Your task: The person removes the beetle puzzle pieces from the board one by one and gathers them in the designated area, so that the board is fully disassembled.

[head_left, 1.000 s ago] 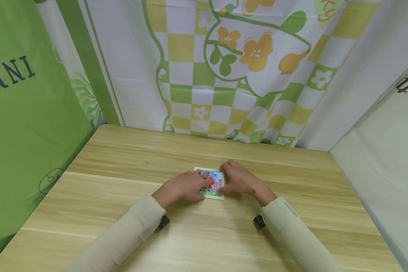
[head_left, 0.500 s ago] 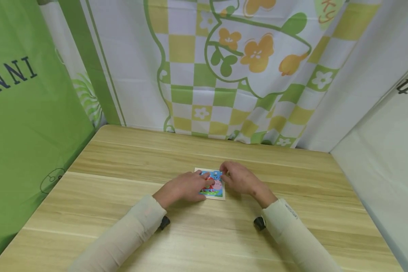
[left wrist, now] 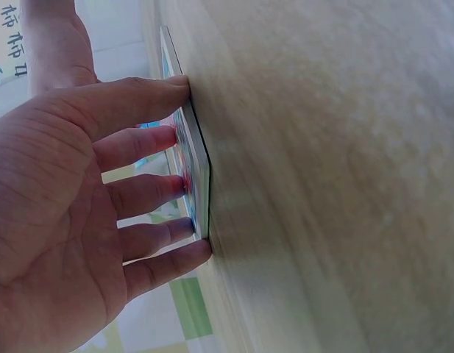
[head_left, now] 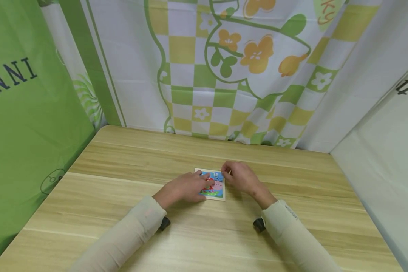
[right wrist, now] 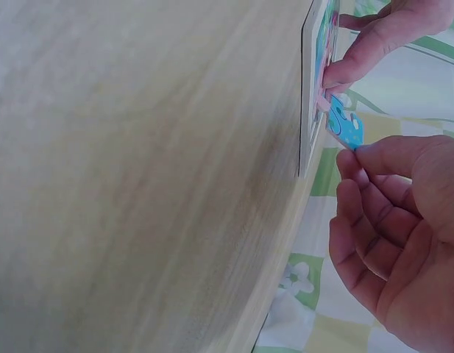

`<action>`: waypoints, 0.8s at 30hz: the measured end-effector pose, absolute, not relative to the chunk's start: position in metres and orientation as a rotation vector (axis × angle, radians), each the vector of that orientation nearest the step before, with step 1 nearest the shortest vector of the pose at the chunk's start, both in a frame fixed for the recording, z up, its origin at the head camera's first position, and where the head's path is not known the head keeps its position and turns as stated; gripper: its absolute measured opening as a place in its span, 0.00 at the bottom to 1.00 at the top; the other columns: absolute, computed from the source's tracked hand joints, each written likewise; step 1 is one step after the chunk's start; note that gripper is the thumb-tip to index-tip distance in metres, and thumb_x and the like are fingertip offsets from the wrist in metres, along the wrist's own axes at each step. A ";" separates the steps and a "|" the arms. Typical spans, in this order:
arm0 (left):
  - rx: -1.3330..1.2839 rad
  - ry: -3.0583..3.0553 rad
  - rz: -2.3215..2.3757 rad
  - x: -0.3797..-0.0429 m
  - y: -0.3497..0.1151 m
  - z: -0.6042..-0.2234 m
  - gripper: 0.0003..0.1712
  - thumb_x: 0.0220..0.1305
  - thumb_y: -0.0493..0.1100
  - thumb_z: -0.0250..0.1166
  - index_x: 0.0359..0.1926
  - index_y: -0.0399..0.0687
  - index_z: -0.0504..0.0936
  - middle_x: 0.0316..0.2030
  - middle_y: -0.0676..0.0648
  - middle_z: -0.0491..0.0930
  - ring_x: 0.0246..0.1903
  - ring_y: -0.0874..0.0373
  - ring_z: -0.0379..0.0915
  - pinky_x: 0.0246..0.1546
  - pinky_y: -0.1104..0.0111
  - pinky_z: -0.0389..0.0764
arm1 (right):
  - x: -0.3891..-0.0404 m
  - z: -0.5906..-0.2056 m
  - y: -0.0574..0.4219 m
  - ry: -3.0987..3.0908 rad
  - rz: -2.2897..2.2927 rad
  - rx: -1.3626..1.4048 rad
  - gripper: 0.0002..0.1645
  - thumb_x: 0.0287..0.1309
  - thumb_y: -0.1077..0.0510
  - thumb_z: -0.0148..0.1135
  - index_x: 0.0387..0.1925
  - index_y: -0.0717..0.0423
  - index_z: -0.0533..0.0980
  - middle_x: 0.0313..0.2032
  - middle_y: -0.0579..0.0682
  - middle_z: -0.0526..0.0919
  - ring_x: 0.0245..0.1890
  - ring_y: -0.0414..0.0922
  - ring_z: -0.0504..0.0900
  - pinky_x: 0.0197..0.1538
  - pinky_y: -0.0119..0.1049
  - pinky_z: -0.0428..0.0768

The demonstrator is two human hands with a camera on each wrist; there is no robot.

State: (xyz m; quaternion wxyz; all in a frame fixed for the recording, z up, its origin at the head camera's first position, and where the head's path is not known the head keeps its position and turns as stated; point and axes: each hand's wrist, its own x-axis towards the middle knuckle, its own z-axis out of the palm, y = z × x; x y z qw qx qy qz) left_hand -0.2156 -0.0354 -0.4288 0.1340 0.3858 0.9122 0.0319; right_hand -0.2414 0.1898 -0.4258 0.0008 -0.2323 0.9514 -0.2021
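A small square jigsaw puzzle (head_left: 218, 193) with a pale border and a cartoon pig picture lies on the table. My left hand (head_left: 189, 186) rests on its left part, fairly straight fingers touching the picture. In the left wrist view the thumb (left wrist: 138, 99) is at the board's near edge and the little finger reaches past a corner. At the far right corner, my right hand (head_left: 243, 176) pinches a blue puzzle piece (right wrist: 346, 125) between thumb and index finger. That piece tilts up from the board; its inner end is close to the picture, and whether it touches is unclear.
The wood-grain table (head_left: 204, 241) extends around the puzzle on all sides. A patterned curtain (head_left: 204, 90) hangs along its far edge. Green fabric (head_left: 27, 132) stands at the left and a pale panel (head_left: 387, 151) at the right.
My right thumb has moved up from the puzzle's lower right edge to meet the index finger. The blue piece is now pinched and tilted up. My left hand stays in place.
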 end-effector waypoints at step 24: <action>1.170 2.661 0.117 -0.215 -0.036 -0.429 0.32 0.71 0.50 0.66 0.73 0.54 0.72 0.75 0.41 0.63 0.71 0.42 0.60 0.64 0.51 0.71 | -0.245 -0.422 0.260 3.040 -0.688 -0.560 0.05 0.71 0.63 0.58 0.41 0.58 0.80 0.35 0.49 0.84 0.32 0.46 0.80 0.39 0.48 0.79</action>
